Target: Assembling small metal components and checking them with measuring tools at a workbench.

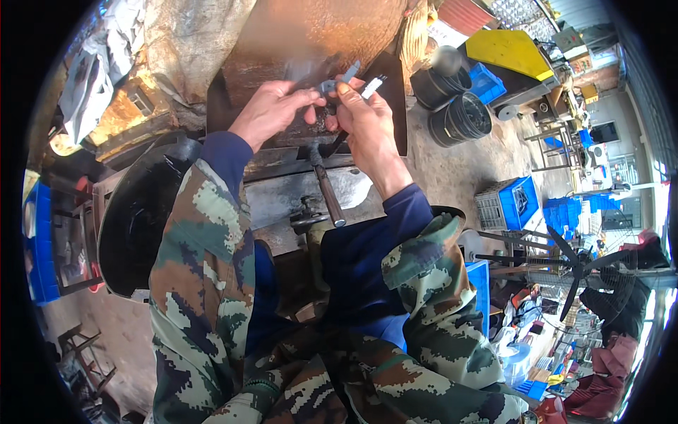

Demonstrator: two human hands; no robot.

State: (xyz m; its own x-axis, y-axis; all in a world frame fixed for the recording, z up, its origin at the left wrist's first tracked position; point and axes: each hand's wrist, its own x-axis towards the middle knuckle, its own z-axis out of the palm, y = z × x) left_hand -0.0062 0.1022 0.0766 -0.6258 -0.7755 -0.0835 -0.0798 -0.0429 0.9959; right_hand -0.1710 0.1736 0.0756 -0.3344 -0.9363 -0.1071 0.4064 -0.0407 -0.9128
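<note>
Left hand (272, 109) grip closed on small grey metal part (328, 87) | right hand (367, 124) pinched its other end, white marker (372, 87) alongside | part's long axis ran between grips, above steel tabletop (282, 198) | hands equally near.

Small grey metal part (328, 87), flat and angular, pinched between fingertips of left hand (272, 109) and right hand (367, 124), raised above dark steel plate (395, 120). One thin end juts up toward right. Slim white-and-black pen-like tool (372, 86) gripped in right hand, tilted, tip up-right, just beside the part. Finer shape blurred.
</note>
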